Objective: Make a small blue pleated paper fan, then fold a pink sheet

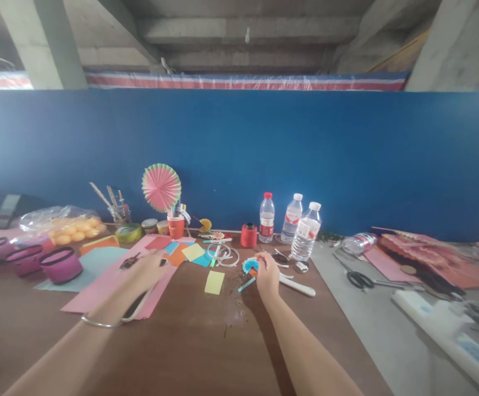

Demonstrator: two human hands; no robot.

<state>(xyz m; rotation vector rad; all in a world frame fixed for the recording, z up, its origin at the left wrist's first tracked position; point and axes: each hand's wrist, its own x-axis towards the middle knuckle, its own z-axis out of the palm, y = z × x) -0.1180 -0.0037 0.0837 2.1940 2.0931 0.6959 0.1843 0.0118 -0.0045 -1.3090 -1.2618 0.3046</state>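
Observation:
My right hand pinches a small blue folded paper fan just above the brown table; a thin teal strip lies under it. My left hand reaches out over a large pink paper sheet, blurred by motion, with a dark object just beyond its fingers. A dark, white-edged tool lies under my left forearm. A yellow paper square sits between my hands.
Three water bottles, a red thread spool, a red cup with a pink pleated fan, coloured paper squares, purple baskets, scissors and a white-handled knife surround the work area. A blue wall stands behind.

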